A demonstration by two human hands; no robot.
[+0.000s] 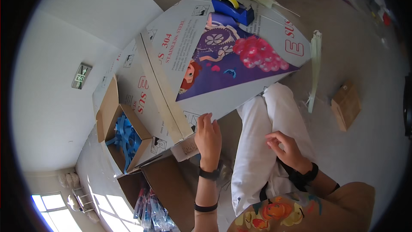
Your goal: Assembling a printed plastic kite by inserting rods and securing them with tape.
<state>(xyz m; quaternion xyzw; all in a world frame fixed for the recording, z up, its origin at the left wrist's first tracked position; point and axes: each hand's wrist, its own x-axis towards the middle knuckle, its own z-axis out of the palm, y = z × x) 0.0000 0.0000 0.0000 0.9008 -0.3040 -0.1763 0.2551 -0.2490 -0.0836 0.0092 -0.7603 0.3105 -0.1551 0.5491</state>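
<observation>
My left hand (209, 140) is raised just off the table's near edge, fingers loosely bent and nothing seen in them. Over my lap hangs my right hand (286, 148), also holding nothing visible, its thumb apart from the curled fingers. Ahead of both, a purple printed sheet (214, 81) with a cartoon figure and pink balloons lies on the table, narrowing to a point at the right. At its far end stands a blue tape dispenser (246, 16) with a roll of yellow tape (228, 0).
A strip of tan tape (161, 90) crosses the printed cardboard tabletop (184, 34). On the left, an open carton (139, 131) holds blue strips (124, 135). Below are a small white box (178, 153) and a carton (171, 184). Pale thin sticks (315, 68) and a brown packet (346, 105) lie right.
</observation>
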